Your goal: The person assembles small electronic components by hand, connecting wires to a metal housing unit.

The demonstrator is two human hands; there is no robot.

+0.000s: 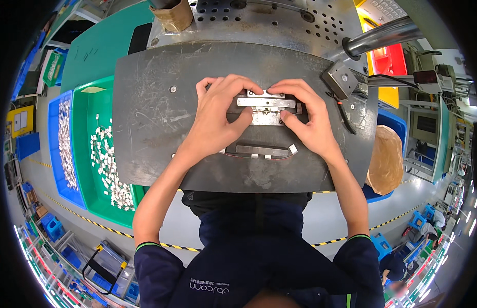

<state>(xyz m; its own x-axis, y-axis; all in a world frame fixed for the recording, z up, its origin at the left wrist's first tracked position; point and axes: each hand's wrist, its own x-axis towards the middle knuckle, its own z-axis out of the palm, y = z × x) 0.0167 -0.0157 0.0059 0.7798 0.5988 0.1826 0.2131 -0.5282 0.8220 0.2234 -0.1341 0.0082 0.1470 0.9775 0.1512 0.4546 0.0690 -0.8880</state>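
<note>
Both my hands rest on a small metal fixture (265,109) in the middle of a dark steel work plate (146,128). My left hand (218,115) curls over the fixture's left end, thumb pressed against its front edge. My right hand (306,118) covers the right end, fingertips on the top bar and thumb on the lower block. Whether a small part lies under the fingertips is hidden. A narrow metal bar (262,150) with a small white piece at its right end lies just in front of the fixture, between my wrists.
A green bin (87,169) holding several small white parts and a blue bin (59,154) stand left of the plate. A brown paper bag (386,159) sits in a blue bin at right. A machine column (382,36) and a perforated panel (279,20) rise behind.
</note>
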